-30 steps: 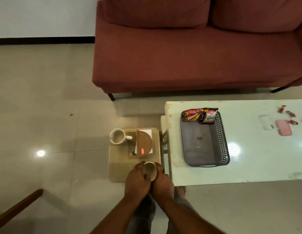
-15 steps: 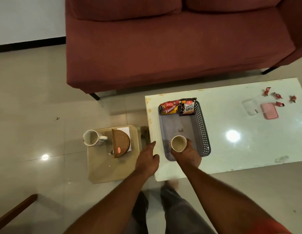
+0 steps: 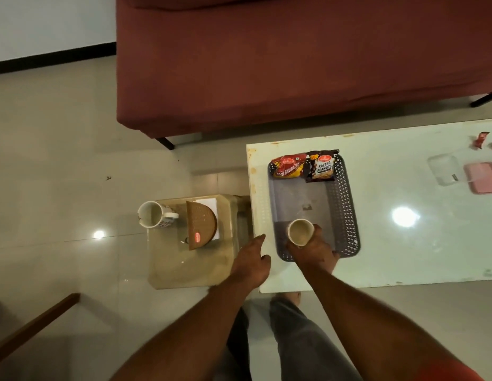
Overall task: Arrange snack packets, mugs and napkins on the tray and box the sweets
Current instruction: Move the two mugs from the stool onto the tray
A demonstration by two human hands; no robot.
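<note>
Head view, and both bare forearms reach forward. The right hand (image 3: 315, 250) curls its fingers round a smooth cream mug (image 3: 300, 231), which stands upright at the near end of the grey perforated plastic tray (image 3: 346, 204). The left hand (image 3: 250, 264) hangs loose with its fingers relaxed, gripping nothing, by the edge of the glossy white table (image 3: 404, 257). Two crinkly snack packets (image 3: 289, 166) lie side by side at the tray's far end.

A maroon sofa (image 3: 294, 64) stands on the tiled floor (image 3: 60, 133) behind the table (image 3: 404, 257).
</note>
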